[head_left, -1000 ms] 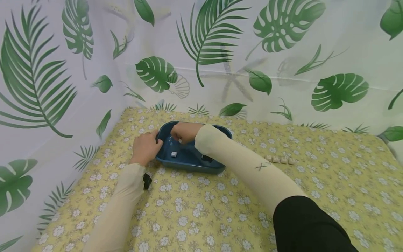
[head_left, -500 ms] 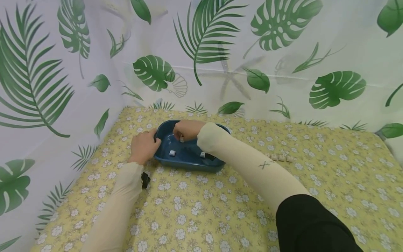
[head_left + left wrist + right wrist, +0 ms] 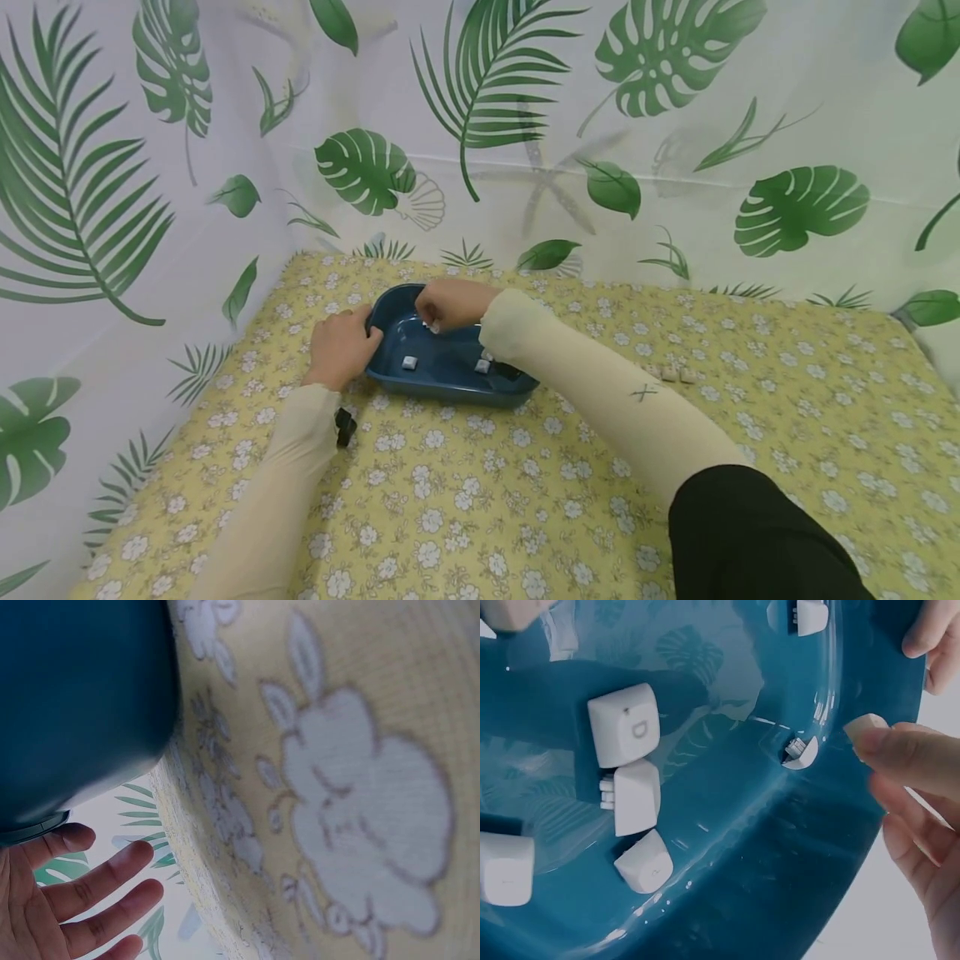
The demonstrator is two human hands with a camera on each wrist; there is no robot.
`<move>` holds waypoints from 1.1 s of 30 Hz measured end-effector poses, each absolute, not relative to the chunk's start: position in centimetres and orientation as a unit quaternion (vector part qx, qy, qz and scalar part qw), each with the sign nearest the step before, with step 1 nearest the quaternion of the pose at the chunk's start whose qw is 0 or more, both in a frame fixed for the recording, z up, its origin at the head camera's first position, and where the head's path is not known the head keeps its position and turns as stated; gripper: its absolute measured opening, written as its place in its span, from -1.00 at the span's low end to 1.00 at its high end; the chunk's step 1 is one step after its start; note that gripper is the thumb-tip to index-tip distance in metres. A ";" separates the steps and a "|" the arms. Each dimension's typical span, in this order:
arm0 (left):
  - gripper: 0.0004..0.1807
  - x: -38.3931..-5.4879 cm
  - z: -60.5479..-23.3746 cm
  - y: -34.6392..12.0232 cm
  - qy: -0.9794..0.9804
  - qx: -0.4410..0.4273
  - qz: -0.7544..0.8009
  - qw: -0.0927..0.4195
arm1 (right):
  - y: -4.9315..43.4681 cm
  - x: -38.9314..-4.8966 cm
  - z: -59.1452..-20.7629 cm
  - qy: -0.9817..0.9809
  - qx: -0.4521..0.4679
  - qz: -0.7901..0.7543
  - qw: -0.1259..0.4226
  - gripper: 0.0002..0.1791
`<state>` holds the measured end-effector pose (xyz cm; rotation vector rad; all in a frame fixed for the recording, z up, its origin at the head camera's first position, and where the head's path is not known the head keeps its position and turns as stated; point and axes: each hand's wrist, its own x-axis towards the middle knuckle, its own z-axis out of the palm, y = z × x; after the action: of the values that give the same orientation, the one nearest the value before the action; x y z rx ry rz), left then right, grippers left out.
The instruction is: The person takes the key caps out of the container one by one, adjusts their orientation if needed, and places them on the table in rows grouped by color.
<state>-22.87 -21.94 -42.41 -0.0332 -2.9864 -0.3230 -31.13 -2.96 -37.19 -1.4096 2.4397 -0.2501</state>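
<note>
Moved a little to the right over the blue tray point(image 3: 450, 395) with the right hand point(image 3: 453, 302) since the first picture, letting more white keycaps point(image 3: 482, 366) peek out beside the sleeve point(image 3: 600, 383). Pinching one small pale keycap point(image 3: 866, 722) in the right hand, over the back left part of the tray. Poking out past the fingertips, toward the left in the right wrist view; short and stubby, long axis hard to tell. Holding the tray's left end with the left hand point(image 3: 335, 350), thumb at the rim, other fingers mostly straight outside. Stretched longways from left to right on the flowery yellow tabletop point(image 3: 450, 500). Lying inside: a D keycap point(image 3: 622, 724), just beside a sideways keycap point(image 3: 639, 796), prongs pointing left in that view. Near the pinched one, a tipped keycap point(image 3: 805, 754), prongs up and left. Lined up right of the tray: small cream cubes point(image 3: 670, 374), partly hidden.
</note>
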 end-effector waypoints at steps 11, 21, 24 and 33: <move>-0.55 -22.8 -42.3 -21.7 -0.993 -0.004 -0.105 0.056 | -0.7 -29.7 -35.9 0.864 -0.462 -0.151 0.128 -0.95; -0.55 -22.7 -42.3 -21.6 -0.992 -0.006 -0.109 0.056 | 2.4 -28.4 -35.1 0.876 -0.444 -0.169 0.088 -0.82; -0.55 -22.7 -42.3 -21.6 -0.992 -0.007 -0.111 0.058 | 3.5 -28.0 -34.7 0.880 -0.436 -0.172 0.079 -0.83; -0.55 -22.7 -42.2 -21.7 -0.992 -0.004 -0.117 0.056 | 7.5 -27.0 -34.3 0.878 -0.435 -0.200 0.020 -0.88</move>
<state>-22.72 -21.71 -42.20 -0.0120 -3.0089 -0.3544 -27.04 7.55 -34.28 -1.3479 2.7233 -0.6209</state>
